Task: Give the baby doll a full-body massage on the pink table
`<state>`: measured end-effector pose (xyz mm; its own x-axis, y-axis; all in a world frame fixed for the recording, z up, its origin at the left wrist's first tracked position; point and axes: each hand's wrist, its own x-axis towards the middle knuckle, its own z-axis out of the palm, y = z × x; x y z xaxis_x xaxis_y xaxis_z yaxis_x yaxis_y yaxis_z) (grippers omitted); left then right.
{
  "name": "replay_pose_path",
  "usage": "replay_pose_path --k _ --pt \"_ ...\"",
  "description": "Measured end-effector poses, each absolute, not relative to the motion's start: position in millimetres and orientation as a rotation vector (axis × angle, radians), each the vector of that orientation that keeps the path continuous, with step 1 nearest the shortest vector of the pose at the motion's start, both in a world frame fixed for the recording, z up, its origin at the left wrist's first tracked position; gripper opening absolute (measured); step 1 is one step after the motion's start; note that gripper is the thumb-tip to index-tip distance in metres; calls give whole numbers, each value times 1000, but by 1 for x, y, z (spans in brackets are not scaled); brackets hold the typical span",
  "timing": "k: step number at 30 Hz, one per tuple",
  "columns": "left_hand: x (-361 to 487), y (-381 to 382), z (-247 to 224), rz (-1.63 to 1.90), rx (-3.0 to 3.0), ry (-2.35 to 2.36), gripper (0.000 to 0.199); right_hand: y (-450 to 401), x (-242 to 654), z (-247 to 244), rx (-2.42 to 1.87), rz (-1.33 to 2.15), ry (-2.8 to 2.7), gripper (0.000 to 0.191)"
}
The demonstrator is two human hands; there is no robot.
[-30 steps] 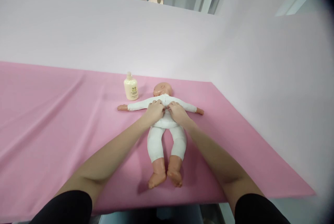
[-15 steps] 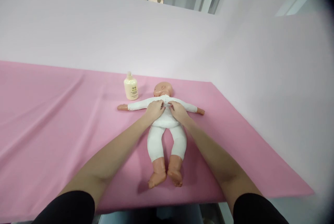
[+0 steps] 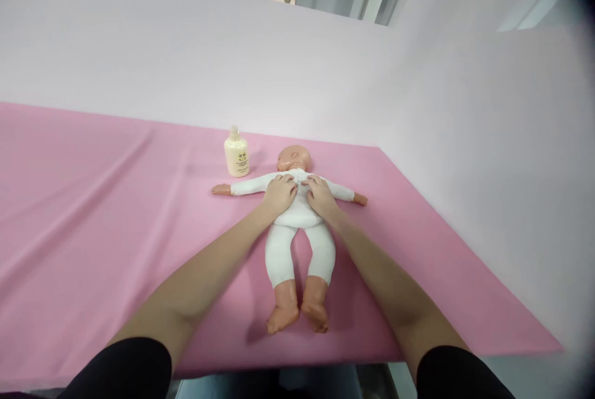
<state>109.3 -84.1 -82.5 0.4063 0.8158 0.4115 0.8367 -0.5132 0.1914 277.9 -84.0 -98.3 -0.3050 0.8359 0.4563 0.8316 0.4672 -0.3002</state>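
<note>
White-clad doll point(image 3: 303, 213) lies under loosely bent left fingers point(image 3: 288, 181) and right fingers point(image 3: 317, 180), whose grip I cannot tell.

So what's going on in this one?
A person has both bare hands on a tan, plastic-looking baby doll in white. The left hand and right hand rest side by side on its upper torso, a narrow gap between them. The doll lies flat on a smooth pink sheet, arms spread, feet toward the person, head turned aside. A cream-coloured bottle with dark print stands upright beyond the doll's outstretched arm on the person's left, untouched.
</note>
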Motion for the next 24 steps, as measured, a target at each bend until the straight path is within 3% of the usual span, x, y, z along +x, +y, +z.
replay_pose_path --k 8,13,24 --pt "105 -79 -81 -882 -2658 -1599 21 -82 283 -95 -1402 73 -2155 38" --pt "103 -77 -85 -921 -2650 -1598 33 -82 281 -96 -1457 -13 -2237 50" --pt "108 -100 -68 -493 -2681 -1562 35 -104 275 -84 -1608 -58 -2453 51"
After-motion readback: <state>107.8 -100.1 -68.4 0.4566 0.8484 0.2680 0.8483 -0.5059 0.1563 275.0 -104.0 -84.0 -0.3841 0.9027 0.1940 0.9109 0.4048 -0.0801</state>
